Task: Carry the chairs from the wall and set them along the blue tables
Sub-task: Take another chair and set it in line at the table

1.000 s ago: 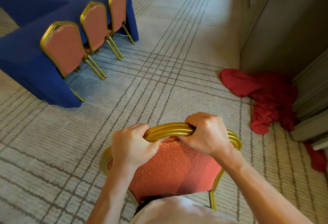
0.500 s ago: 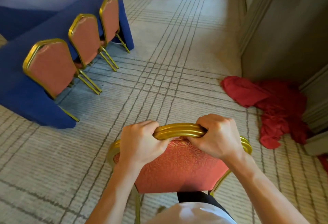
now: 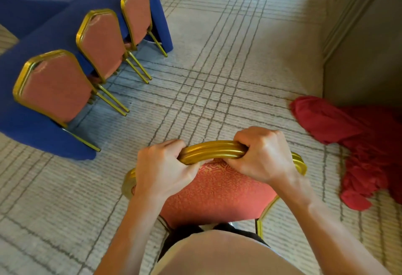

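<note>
- Head view, 6 o'clock, nearest: held chair [image 3: 217,190], red padded back, gold frame.
- Left hand [image 3: 165,170] and right hand [image 3: 263,157]: side by side, fingers curled round gold top rail [image 3: 213,150].
- 3 o'clock: red cloth [image 3: 359,135] heaped on carpet [image 3: 217,57], by wall [image 3: 369,46].
- 10 to 11 o'clock, farthest: three chairs [image 3: 102,41] in a row, tucked against blue tables [image 3: 32,139].

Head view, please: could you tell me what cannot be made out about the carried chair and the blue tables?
In the head view:
Carried chair: seat and legs mostly hidden by its back and the person's torso; left hand and right hand cover parts of its rim.
Nearest set chair: seat hidden behind its back, under the blue table.
Red cloth: cut off by the right edge.
</note>
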